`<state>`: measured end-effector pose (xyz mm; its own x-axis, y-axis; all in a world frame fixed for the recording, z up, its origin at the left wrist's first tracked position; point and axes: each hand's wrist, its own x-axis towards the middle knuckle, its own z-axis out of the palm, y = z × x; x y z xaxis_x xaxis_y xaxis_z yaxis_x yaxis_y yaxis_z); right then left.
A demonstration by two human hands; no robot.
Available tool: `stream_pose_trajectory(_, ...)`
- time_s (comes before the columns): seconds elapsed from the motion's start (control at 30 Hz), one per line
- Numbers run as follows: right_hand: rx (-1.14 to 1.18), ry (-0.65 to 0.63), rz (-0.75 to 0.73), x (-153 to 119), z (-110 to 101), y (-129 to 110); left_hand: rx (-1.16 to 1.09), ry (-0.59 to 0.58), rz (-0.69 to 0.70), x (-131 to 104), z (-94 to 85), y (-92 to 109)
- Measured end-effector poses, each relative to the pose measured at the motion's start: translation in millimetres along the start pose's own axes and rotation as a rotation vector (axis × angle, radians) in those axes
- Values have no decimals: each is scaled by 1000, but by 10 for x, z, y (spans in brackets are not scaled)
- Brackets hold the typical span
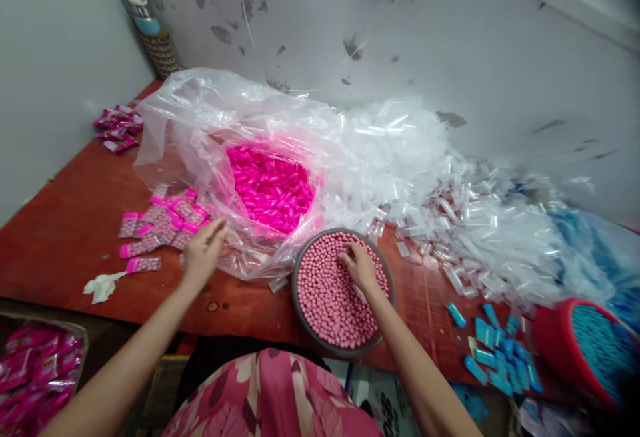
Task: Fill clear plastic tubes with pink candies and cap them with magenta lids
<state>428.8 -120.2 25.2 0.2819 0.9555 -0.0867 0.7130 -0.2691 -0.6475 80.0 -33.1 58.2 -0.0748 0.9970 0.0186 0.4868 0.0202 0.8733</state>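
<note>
The person's bare right hand (pixel 362 269) was at a round grey bowl (pixel 392 283) filled with small round pink beads (pixel 325 297); the bowl stood at the near edge of a reddish-brown wooden counter (pixel 75 210); the right fingers were bent and close together at the surface of the beads; a pale, clear piece showed beneath the palm, but whether the fingers gripped anything could not be told; the bare left hand (pixel 204 255) was over the counter to the bowl's left, its fingers narrowly spaced and pointing toward a crumpled clear plastic bag (pixel 200 103); whether they held anything could not be told either.

Just beside the left hand lay a cluster of small clear tubes with bright pink caps, filled with pink beads (pixel 165 220); the bag, open behind the bowl, held a heap of glossy hot-pink plastic pieces (pixel 273 190); to its right spread a pile of empty clear plastic tubes (pixel 465 223); nearer the right edge lay a group of small blue-filled tubes (pixel 500 350), just beside a red tub (pixel 553 337) of blue beads (pixel 600 343); a crumpled white scrap (pixel 103 287) lay near the counter's front edge on the left; shiny pink packets (pixel 119 127) were stacked at the far left.
</note>
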Motion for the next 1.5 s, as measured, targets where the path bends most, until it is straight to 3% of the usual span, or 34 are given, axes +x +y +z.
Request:
stream_pose_trajectory(0.1,225,0,49,-93,-72,-5,-145,-249,76,-307,391,406)
stream_pose_trajectory(0.2,597,-31,122,-265,-151,-98,-253,-481,156,-592,750,746)
stream_pose_trajectory(0.33,892,-156,138,-520,-240,-368,-302,-696,165,-837,1047,1019)
stream_pose_trajectory(0.43,863,-187,42,-645,-326,-567,-348,-736,159,-905,1107,1072)
stream_pose_trajectory(0.57,594,-200,-133,-714,-453,-695,-429,-809,101,-913,1060,1045)
stream_pose_trajectory(0.73,400,-196,-212,-737,-514,-672,-460,-801,128,-896,971,997)
stream_pose_trajectory(0.87,294,-250,-180,-653,-500,-551,-516,-730,39,-872,915,875)
stream_pose_trajectory(1.0,30,-190,-268,-320,-427,-531,-782,-710,-227,-824,811,702)
stream_pose_trajectory(1.1,-28,-174,-322,127,-248,-739,-918,-695,-363,-756,678,619)
stream_pose_trajectory(1.2,-162,-180,-337,671,71,-1096,-935,-647,-397,-654,532,561)
stream_pose_trajectory(1.33,-547,-165,-242,1323,592,-1503,-928,-563,-403,-494,373,446)
stream_pose_trajectory(1.5,-714,-182,-137,1739,1050,-1648,-940,-498,-402,-353,250,266)
